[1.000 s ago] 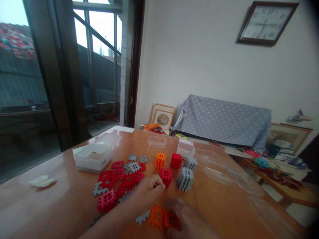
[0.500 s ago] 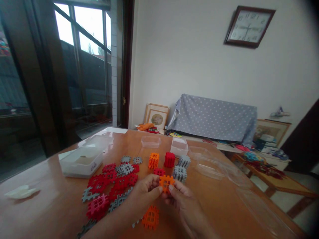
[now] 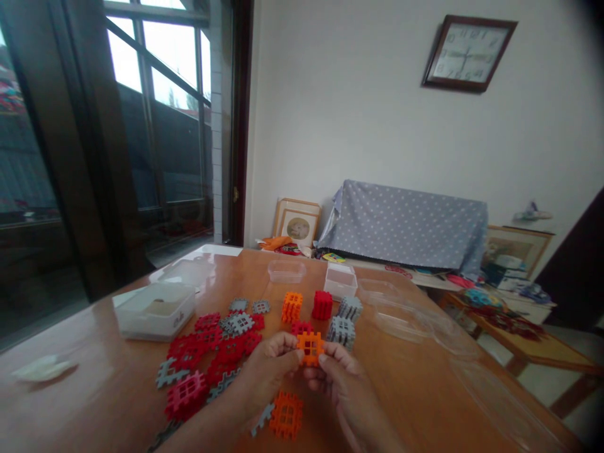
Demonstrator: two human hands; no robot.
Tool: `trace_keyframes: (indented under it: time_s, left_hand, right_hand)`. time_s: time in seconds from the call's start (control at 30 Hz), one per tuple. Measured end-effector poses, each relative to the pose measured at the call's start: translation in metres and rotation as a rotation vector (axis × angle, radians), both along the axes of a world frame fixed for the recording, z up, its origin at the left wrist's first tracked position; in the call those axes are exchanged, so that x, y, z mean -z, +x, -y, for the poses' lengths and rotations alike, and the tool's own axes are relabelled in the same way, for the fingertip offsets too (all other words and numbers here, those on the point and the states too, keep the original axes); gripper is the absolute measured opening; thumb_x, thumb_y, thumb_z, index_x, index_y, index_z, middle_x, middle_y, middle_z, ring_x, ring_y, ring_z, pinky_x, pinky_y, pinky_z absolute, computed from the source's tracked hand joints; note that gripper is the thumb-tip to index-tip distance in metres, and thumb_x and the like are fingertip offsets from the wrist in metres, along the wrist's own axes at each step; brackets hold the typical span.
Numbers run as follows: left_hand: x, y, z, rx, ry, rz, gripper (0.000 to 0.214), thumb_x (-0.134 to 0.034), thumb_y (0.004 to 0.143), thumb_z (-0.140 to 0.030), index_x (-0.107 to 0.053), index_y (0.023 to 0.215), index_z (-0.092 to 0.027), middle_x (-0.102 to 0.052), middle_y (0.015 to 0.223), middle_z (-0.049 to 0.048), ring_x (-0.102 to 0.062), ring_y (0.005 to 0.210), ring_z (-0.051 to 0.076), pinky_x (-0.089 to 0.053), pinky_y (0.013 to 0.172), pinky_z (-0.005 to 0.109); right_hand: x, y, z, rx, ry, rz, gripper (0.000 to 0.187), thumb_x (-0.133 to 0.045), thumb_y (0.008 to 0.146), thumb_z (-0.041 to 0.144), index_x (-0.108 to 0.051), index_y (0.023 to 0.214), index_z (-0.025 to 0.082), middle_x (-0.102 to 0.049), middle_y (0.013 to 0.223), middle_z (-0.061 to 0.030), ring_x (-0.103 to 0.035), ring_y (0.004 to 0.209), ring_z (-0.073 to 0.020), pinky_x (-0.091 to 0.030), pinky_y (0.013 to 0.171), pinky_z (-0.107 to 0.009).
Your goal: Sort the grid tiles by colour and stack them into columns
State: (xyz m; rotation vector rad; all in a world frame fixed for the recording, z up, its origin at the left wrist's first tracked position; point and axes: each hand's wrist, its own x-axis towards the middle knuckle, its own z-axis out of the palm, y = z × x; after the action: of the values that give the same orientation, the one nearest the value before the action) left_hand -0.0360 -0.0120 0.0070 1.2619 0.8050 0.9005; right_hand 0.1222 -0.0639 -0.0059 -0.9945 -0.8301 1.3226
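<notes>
Both my hands pinch one orange waffle tile (image 3: 311,346) above the wooden table (image 3: 401,384). My left hand (image 3: 268,371) grips its left edge and my right hand (image 3: 337,377) its right edge, fingers closed. Another orange tile (image 3: 285,414) lies flat on the table just below my hands. A heap of flat red and grey tiles (image 3: 212,349) spreads to the left. Behind my hands stand built cubes: an orange cube (image 3: 291,306), a red cube (image 3: 322,304) and two grey cubes (image 3: 345,319). A red cube (image 3: 301,327) sits partly hidden behind the held tile.
A white lidded box (image 3: 155,311) stands at the left, a crumpled white scrap (image 3: 42,368) further left. Clear plastic containers (image 3: 285,270) and lids (image 3: 410,318) lie at the back and right. Beyond the table are a covered sofa (image 3: 406,223) and a cluttered low table (image 3: 509,314).
My right hand lifted an orange tile from the table up to my left hand; both now hold it. The camera has swung slightly left.
</notes>
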Motion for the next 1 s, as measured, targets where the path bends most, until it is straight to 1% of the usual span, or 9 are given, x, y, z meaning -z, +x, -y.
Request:
trace_keyframes:
  time_s: [0.13,0.27,0.4,0.5,0.57,0.67,0.73,0.87,1.0]
  left_hand:
    - [0.002,0.003,0.000,0.010,-0.029,-0.011,0.025,-0.071,0.077,-0.038,-0.061,0.087,-0.017,-0.061,0.072,-0.0012,-0.051,0.066,0.012,-0.039,0.066,0.025]
    - [0.005,0.001,-0.002,0.012,0.004,-0.038,0.022,-0.068,0.079,-0.036,-0.062,0.086,-0.017,-0.060,0.072,-0.0023,-0.049,0.066,0.012,-0.038,0.066,0.025]
    - [0.001,-0.006,-0.002,0.031,0.042,-0.064,0.016,-0.064,0.081,-0.032,-0.066,0.087,-0.016,-0.059,0.072,-0.0031,-0.049,0.066,0.011,-0.036,0.066,0.024]
    - [-0.004,-0.008,-0.003,0.053,0.045,-0.059,0.021,-0.064,0.081,-0.033,-0.067,0.093,-0.016,-0.064,0.077,-0.0008,-0.055,0.071,0.013,-0.040,0.070,0.025]
    - [-0.005,-0.006,-0.004,-0.005,0.063,-0.058,0.027,-0.066,0.080,-0.035,-0.066,0.101,-0.017,-0.066,0.082,0.0006,-0.059,0.075,0.015,-0.043,0.073,0.027]
    - [-0.004,-0.002,-0.004,-0.143,0.196,-0.142,0.032,-0.068,0.078,-0.033,-0.063,0.105,-0.018,-0.066,0.088,0.0021,-0.061,0.080,0.017,-0.046,0.075,0.029]
    - [-0.002,-0.001,-0.003,-0.186,0.330,-0.227,0.034,-0.068,0.077,-0.029,-0.063,0.109,-0.020,-0.067,0.095,0.0034,-0.061,0.082,0.018,-0.047,0.077,0.030]
    - [0.003,-0.007,-0.002,-0.137,0.546,-0.369,0.044,-0.068,0.078,-0.022,-0.062,0.121,-0.024,-0.067,0.099,0.0028,-0.061,0.088,0.019,-0.048,0.083,0.031]
    - [0.003,-0.015,-0.005,-0.083,0.632,-0.425,0.051,-0.071,0.076,-0.020,-0.061,0.125,-0.026,-0.069,0.107,0.0044,-0.062,0.096,0.022,-0.047,0.090,0.033]
  right_hand:
    - [0.002,0.001,0.000,0.012,-0.005,0.020,0.033,-0.072,0.083,0.045,-0.065,0.098,0.016,-0.072,0.085,-0.0064,-0.067,0.072,-0.0168,-0.049,0.065,-0.027]
    - [0.001,0.003,0.002,0.024,-0.033,0.075,0.033,-0.070,0.084,0.048,-0.063,0.090,0.017,-0.069,0.084,-0.0043,-0.065,0.072,-0.0159,-0.048,0.062,-0.026]
    - [-0.001,0.005,0.004,0.092,-0.013,0.182,0.031,-0.068,0.086,0.048,-0.065,0.093,0.018,-0.061,0.072,0.0015,-0.055,0.061,-0.0107,-0.042,0.056,-0.021]
    - [-0.001,0.004,0.004,0.069,-0.009,0.209,0.026,-0.070,0.083,0.042,-0.063,0.084,0.017,-0.056,0.065,0.0047,-0.047,0.052,-0.0076,-0.036,0.050,-0.020]
    - [0.000,0.002,0.004,0.037,-0.019,0.175,0.026,-0.071,0.082,0.041,-0.060,0.080,0.018,-0.058,0.066,0.0040,-0.049,0.052,-0.0083,-0.038,0.050,-0.021]
    - [0.003,-0.001,0.003,0.032,-0.030,0.094,0.027,-0.071,0.082,0.042,-0.059,0.082,0.018,-0.064,0.073,0.0005,-0.057,0.058,-0.0111,-0.044,0.055,-0.023]
    - [0.004,-0.002,0.002,0.045,-0.031,0.040,0.027,-0.072,0.082,0.041,-0.058,0.083,0.018,-0.066,0.075,-0.0009,-0.058,0.060,-0.0113,-0.045,0.057,-0.024]
    - [0.007,-0.002,0.001,0.049,-0.042,-0.026,0.029,-0.073,0.082,0.042,-0.057,0.082,0.018,-0.067,0.073,-0.0016,-0.058,0.059,-0.0109,-0.045,0.058,-0.023]
    - [0.011,-0.002,0.002,0.041,-0.049,-0.024,0.030,-0.073,0.081,0.042,-0.057,0.083,0.017,-0.068,0.074,-0.0025,-0.059,0.060,-0.0110,-0.044,0.058,-0.023]
